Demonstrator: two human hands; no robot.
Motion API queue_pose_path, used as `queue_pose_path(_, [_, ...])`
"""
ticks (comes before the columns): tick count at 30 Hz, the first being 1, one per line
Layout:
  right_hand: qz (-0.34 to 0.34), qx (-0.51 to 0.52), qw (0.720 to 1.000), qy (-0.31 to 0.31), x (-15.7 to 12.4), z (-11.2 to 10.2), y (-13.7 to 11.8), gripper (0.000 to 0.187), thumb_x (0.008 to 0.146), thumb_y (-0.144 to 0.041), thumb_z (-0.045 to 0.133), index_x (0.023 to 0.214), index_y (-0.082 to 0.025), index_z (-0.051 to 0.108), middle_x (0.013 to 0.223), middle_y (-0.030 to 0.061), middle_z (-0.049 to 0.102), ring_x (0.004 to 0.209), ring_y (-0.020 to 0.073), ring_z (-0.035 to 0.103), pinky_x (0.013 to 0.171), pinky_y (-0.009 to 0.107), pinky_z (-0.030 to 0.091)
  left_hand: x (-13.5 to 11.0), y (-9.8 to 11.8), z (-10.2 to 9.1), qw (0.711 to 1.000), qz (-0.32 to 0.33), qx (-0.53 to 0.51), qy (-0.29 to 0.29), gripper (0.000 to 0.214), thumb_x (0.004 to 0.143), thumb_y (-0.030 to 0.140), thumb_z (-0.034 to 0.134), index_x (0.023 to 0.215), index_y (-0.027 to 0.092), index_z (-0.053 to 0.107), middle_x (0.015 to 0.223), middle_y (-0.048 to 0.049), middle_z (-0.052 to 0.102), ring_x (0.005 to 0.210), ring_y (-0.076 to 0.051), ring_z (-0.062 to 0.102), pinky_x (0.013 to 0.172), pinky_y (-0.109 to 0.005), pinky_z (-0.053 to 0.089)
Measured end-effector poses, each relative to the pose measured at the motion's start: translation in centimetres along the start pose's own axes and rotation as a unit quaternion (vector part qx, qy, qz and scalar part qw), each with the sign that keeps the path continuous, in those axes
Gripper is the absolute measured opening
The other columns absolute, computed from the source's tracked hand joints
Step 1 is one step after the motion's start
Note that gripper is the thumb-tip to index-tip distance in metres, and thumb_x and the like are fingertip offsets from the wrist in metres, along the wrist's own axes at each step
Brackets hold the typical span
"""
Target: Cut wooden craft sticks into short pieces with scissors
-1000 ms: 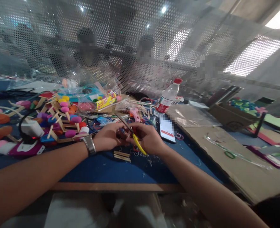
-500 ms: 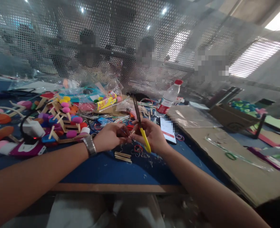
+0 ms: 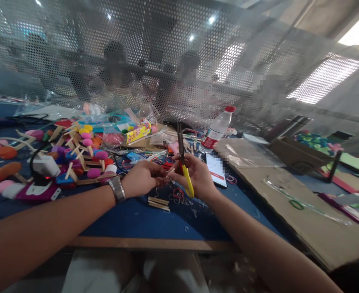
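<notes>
The right hand is holding scissors; whether the left hand is gripping anything, I cannot tell. Slackening fingers would be dropping the scissors.

Scissors in R hand, over tbl; sticks nearer front. Craft pcs L; phone R, bottle behind; box far R; mesh screen at back, ppl prob. beyond.

Your yellow-handled, dark-bladed scissors point away from you; just left of them, you pinch a small, pale piece, its shape unclear.
</notes>
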State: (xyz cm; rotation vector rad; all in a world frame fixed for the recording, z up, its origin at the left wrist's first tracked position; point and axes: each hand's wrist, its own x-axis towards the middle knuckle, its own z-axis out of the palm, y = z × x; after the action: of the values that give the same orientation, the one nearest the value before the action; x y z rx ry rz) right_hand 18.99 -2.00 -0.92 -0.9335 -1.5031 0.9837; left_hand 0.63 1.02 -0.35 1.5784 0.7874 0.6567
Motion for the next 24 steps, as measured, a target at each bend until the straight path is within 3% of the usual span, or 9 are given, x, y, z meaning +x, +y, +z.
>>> queue_pose_path(6, [0.006, 0.007, 1.000, -0.006, 0.1, 0.1, 0.2, 0.049, 0.064, -0.035, 0.087, 0.103, -0.023, 0.059, 0.075, -0.0019, 0.061, 0.072, 0.0173, 0.066, 0.073, 0.036, 0.056, 0.1, 0.1, -0.4, 1.000, -0.018, 0.010, -0.010, 0.012, 0.071, 0.005, 0.064, 0.073, 0.014, 0.071, 0.070, -0.0007, 0.071, 0.064, -0.011, 0.063, 0.067, -0.023, 0.052])
queue_pose_path(10, [-0.001, -0.003, 1.000, -0.011, 0.2, -0.2, -0.4, 0.049, 0.065, -0.037, 0.087, 0.103, -0.023, 0.059, 0.075, -0.0018, 0.061, 0.072, 0.0168, 0.063, 0.071, 0.034, 0.054, 0.4, 0.0, -1.0, 0.999, 0.003, 0.043, -0.005, 0.005, 0.073, 0.018, 0.072, 0.074, 0.013, 0.072, 0.068, -0.0018, 0.072, 0.062, -0.012, 0.063, 0.065, -0.024, 0.052])
queue_pose_path(15, [0.008, -0.067, 0.998, 0.001, 0.2, -1.5, -1.3, 0.051, 0.069, -0.045, 0.082, 0.107, -0.021, 0.059, 0.073, -0.0025, 0.056, 0.068, 0.0150, 0.056, 0.061, 0.028, 0.046, 0.4, 0.8, -1.5, 0.999, -0.013, -0.045, 0.017, 0.011, 0.072, 0.022, 0.076, 0.071, 0.013, 0.071, 0.069, -0.0008, 0.072, 0.064, -0.011, 0.065, 0.068, -0.024, 0.055])
queue_pose_path(18, [0.029, -0.134, 0.990, -0.039, 0.3, -2.7, -1.7, 0.051, 0.070, -0.048, 0.079, 0.108, -0.019, 0.061, 0.075, -0.0014, 0.056, 0.067, 0.0149, 0.053, 0.060, 0.028, 0.044, 0.3, 1.5, -1.7, 0.995, -0.029, -0.094, 0.017, 0.007, 0.072, 0.016, 0.076, 0.073, 0.011, 0.071, 0.069, -0.0010, 0.072, 0.065, -0.010, 0.066, 0.069, -0.024, 0.056])
queue_pose_path(24, [0.071, -0.218, 0.960, -0.158, 0.2, -4.3, -2.2, 0.051, 0.075, -0.051, 0.074, 0.113, -0.018, 0.064, 0.089, 0.0033, 0.064, 0.076, 0.0188, 0.058, 0.067, 0.031, 0.047, 0.3, 1.8, -1.8, 0.995, -0.032, -0.091, 0.006, 0.005, 0.074, 0.010, 0.075, 0.071, 0.009, 0.072, 0.067, -0.0018, 0.071, 0.063, -0.009, 0.066, 0.068, -0.024, 0.057])
